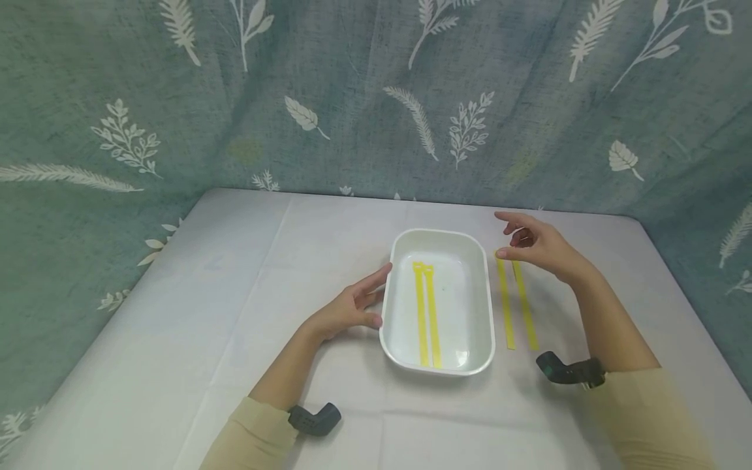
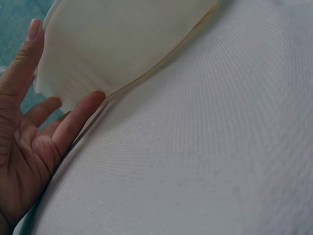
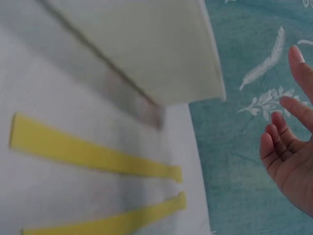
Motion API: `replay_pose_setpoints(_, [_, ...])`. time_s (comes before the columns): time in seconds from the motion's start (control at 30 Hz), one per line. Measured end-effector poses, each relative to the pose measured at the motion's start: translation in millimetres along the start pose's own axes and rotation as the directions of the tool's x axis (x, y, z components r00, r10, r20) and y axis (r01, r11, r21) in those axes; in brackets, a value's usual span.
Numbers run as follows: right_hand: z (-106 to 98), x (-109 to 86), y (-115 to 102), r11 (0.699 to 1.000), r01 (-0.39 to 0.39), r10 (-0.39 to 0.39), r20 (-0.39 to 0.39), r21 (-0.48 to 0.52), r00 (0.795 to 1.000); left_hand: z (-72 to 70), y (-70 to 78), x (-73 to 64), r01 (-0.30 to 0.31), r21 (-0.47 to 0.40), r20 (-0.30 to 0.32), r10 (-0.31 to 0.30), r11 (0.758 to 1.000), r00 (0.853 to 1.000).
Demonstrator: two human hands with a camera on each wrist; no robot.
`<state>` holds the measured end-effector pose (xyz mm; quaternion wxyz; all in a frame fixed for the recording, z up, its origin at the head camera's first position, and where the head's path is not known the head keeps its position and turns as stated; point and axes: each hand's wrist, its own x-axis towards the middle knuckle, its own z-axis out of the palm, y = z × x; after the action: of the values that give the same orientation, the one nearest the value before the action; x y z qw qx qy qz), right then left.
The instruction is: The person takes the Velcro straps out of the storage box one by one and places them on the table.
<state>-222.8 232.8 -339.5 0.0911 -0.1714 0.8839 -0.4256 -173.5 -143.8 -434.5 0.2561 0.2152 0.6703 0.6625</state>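
Observation:
A white rectangular tray (image 1: pixel 464 300) stands on the table with two flat yellow strips (image 1: pixel 431 316) lying lengthwise inside, each with a wider looped end at the far side. My left hand (image 1: pixel 346 310) rests at the tray's left side, fingers and thumb spread along its wall; the left wrist view shows the fingertips right at that wall (image 2: pixel 112 44). To the right of the tray, two more yellow strips (image 1: pixel 506 307) lie side by side on the cloth. My right hand (image 1: pixel 543 245) hovers above their far ends, thumb and index finger apart, nothing between them.
A white cloth (image 1: pixel 282 261) covers the table. Behind it hangs a blue-green curtain (image 1: pixel 352 85) with white leaf prints. A dark wrist camera (image 1: pixel 570 369) is strapped to the right forearm, and another (image 1: pixel 315 419) to the left.

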Motion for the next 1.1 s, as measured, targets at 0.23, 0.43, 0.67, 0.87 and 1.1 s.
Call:
replay_pose_setpoints(0.23, [2, 11.0, -24, 0.999, -0.002, 0.000, 0.033, 0.055, 0.999, 0.5, 1.5, -0.1, -0.001, 0.013, -0.010, 0.001, 1.000, 1.000])
replay_pose_setpoints(0.43, [11, 21.5, -38, 0.992, 0.008, -0.014, 0.046, 0.124, 0.999, 0.4, 0.5, 0.5, -0.012, -0.001, 0.000, 0.012, 1.000, 1.000])
replay_pose_setpoints(0.67, [26, 35.2, -48, 0.981, 0.021, -0.039, 0.089, 0.194, 0.995, 0.0, -1.4, 1.3, -0.016, 0.001, 0.004, 0.016, 1.000, 1.000])
replay_pose_setpoints(0.87, [38, 44.0, -53, 0.972, 0.023, -0.067, 0.180, 0.234, 0.981, 0.1, -0.7, 0.3, -0.021, -0.007, 0.010, 0.021, 1.000, 1.000])
replay_pose_setpoints(1.1, [55, 53.8, -48, 0.965, -0.011, -0.062, 0.270, 0.260, 0.961, 0.2, 0.0, 1.3, -0.011, -0.009, 0.013, 0.011, 1.000, 1.000])
